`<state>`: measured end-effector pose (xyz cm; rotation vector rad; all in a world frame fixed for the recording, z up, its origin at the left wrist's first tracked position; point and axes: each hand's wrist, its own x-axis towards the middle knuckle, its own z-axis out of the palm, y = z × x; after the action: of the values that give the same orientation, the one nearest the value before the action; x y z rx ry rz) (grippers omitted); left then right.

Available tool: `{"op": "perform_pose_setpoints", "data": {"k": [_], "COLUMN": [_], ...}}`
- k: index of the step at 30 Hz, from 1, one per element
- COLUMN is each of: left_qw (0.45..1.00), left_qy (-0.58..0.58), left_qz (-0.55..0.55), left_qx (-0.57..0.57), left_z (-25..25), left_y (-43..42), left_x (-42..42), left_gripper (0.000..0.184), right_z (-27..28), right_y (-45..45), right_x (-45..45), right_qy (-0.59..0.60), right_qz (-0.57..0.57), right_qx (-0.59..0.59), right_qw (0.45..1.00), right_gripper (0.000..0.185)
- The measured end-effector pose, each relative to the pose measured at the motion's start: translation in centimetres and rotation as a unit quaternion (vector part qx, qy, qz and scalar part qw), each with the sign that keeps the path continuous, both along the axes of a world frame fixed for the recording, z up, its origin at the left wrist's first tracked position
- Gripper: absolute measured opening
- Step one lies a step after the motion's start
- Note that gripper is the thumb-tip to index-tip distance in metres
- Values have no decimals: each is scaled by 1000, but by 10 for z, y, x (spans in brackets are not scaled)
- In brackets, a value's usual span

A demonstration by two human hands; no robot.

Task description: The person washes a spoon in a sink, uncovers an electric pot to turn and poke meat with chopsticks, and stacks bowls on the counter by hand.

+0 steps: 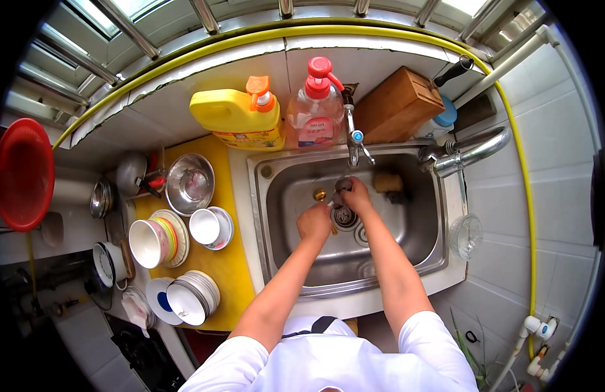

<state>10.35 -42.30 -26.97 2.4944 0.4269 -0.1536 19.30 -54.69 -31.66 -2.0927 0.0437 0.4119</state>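
1. Two hands meet low over the sink [302,258], their fingertips close together above the drain [345,218].
2. The right hand [357,197] is bent narrow around a small dark item [343,184]; the item's full outline is hidden by the fingers.
3. The left hand [314,221] is curled narrow, a little nearer the person's body. Its fingers mostly face away, so it cannot be told whether it grips the same item.
4. The item lies at the right hand's fingertips, ahead and to the right of the left hand. The right hand is the nearer one. Too little of the item shows to tell its long axis.
5. The tap [353,147] stands beyond both hands, almost straight ahead of the item; the right hand reaches closer to it.
6. A small golden piece [320,195] lies left of the item, just beyond the left hand. A tan sponge [387,183] sits to the right of the right hand, apart from it.
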Motion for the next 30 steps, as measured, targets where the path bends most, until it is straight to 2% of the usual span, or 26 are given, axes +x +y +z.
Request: {"op": "perform_pose_setpoints", "data": {"k": [1, 3, 7, 9, 11, 13, 14, 16, 17, 18, 19, 20, 23, 25, 26, 28, 30], "left_qw": [1000, 999, 999, 998, 998, 999, 999, 1000, 1000, 1000, 1000, 1000, 1000, 1000, 1000, 999, 999], "left_qy": [0, -10, -10, -20, -18, -17, -2, 14, 13, 10, 10, 6, 9, 15, 21, 28, 35], "left_qz": [1, -37, -2, 43, 46, 45, 29, 14, 9, 4, 3, 0, -13, -23, -16, -10, 17], "left_qx": [0, 23, 38, 37, 26, 10, 15, 21, 15, 12, 15, 6, -3, -2, -13, -25, -25], "left_z": [-2, -3, -3, 1, -3, 0, 0, 4, 6, 6, 6, 4, -3, -8, -9, -10, -5], "left_y": [0, 3, 2, 9, 14, 13, 13, 12, 12, 13, 13, 12, 14, 14, 11, 6, 2], "left_x": [1, 3, 15, 20, 24, 29, 30, 30, 30, 31, 31, 29, 24, 19, 15, 13, 18], "left_gripper": [18, 16, 16, 15, 15, 15, 14, 14, 14, 14, 14, 15, 15, 15, 16, 16, 17], "right_z": [3, 12, 12, -21, -29, -23, -22, -19, -16, -16, -16, -16, -23, -35, -41, 7, -1], "right_y": [2, 6, 9, -4, -12, -18, -17, -9, -8, -8, -6, -4, -1, 0, -3, 9, 10], "right_x": [1, 3, 3, 7, 8, 8, 8, 8, 10, 13, 15, 14, 6, 5, 2, -4, -5], "right_qy": [0, -93, -149, -126, -98, 20, 21, -95, -94, 25, 143, 144, 100, -6, -6, -62, -101], "right_qz": [1, 82, 30, -225, -212, -92, -93, 4, 4, -33, -69, -70, -105, -130, -130, -84, -128], "right_qx": [0, -140, -159, -10, -19, 156, 154, 48, 48, 133, 217, 219, 183, 96, 96, -63, -65], "right_qw": [1000, 982, 976, 966, 972, 983, 984, 994, 994, 990, 963, 963, 972, 987, 987, 993, 985], "right_gripper": [34, 34, 31, 30, 31, 37, 37, 44, 44, 40, 37, 37, 35, 32, 32, 34, 32]}}
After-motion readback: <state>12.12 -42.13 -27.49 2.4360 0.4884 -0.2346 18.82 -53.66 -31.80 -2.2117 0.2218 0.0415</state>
